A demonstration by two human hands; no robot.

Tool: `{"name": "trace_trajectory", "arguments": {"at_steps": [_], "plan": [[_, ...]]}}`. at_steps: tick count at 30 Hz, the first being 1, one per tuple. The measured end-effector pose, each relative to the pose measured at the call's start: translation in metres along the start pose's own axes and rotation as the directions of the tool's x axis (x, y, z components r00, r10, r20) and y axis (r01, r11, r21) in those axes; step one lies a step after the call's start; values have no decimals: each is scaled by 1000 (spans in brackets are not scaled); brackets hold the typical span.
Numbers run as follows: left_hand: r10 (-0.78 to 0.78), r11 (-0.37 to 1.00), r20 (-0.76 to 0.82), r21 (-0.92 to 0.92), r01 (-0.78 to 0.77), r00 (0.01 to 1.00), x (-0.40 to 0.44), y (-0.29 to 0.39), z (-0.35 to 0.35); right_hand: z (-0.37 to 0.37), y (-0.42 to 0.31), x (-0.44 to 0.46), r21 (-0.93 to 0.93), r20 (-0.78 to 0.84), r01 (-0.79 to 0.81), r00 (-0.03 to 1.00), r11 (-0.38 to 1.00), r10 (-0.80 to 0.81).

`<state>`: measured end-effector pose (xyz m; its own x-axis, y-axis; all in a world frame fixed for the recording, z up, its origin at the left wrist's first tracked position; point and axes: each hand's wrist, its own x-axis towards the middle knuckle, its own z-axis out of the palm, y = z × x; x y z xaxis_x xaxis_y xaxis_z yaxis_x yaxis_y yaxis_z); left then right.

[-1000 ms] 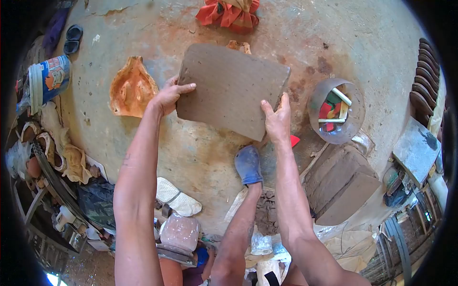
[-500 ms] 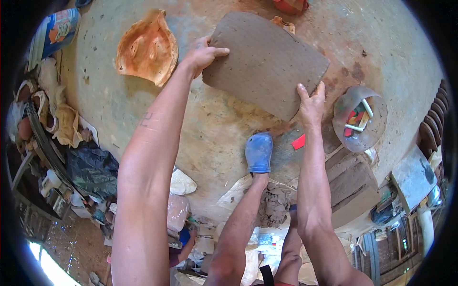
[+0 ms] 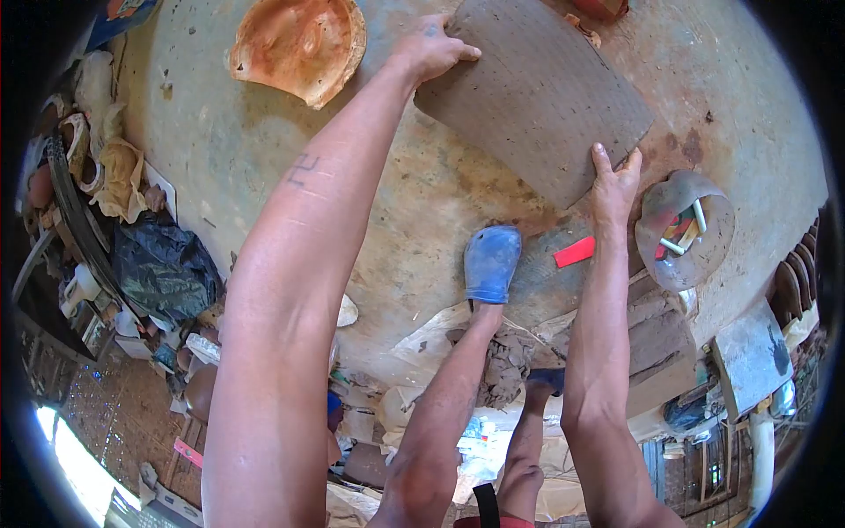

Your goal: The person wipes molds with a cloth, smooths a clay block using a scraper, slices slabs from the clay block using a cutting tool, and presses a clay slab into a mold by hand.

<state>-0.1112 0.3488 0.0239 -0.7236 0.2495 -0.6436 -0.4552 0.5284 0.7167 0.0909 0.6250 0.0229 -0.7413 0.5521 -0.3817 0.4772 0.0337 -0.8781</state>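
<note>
A flat grey-brown clay slab (image 3: 541, 97) is held between my two hands and bends a little across its middle. My left hand (image 3: 431, 51) grips its left edge, with the thumb on top and the fingers hidden underneath. At the lower right corner, my right hand (image 3: 613, 187) pinches the slab with its thumb on top. Left of the slab lies an orange-stained, hollow mold (image 3: 299, 48). Near my right forearm are a red flat strip (image 3: 575, 253) and a translucent bowl (image 3: 717, 216) with small tools in it.
My foot in a blue clog (image 3: 492, 264) stands on the concrete floor (image 3: 396, 220). Behind it are a crumbly clay heap (image 3: 502, 365) and a large clay block (image 3: 656, 348). A black plastic bag (image 3: 167, 273) and clutter line the left. Part of another person shows at the lower left.
The slab and both hands have shifted right and slightly up in the view, still gripped at the same places. The surroundings have shifted too, as the camera moved.
</note>
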Motion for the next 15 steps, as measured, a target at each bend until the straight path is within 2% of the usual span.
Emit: {"name": "trace_trajectory", "arguments": {"at_steps": [1, 3, 4, 6, 10, 15], "plan": [[-8, 1000, -5, -2, 8, 1000, -4, 3, 2, -4, 5, 6, -50, 11, -2, 1000, 999, 3], [207, 893, -174, 436, -114, 963, -17, 10, 6, -9, 6, 10, -106, 52, -5, 999, 994, 11], [184, 900, -193, 428, -87, 964, -15, 8, 10, -11, -5, 10, -150, 55, 4, 998, 989, 4], [-97, 966, -65, 236, 110, 993, -6, -7, 9, -10, -16, 13, -176, 72, 17, 997, 984, -4], [114, 954, -140, 293, -68, 984, -14, 1, 17, -16, -16, 22, -141, 96, 19, 995, 990, -5], [157, 954, -171, 281, -105, 973, -22, 2, 15, -15, -28, 17, -177, 111, 50, 993, 983, -31]]}}
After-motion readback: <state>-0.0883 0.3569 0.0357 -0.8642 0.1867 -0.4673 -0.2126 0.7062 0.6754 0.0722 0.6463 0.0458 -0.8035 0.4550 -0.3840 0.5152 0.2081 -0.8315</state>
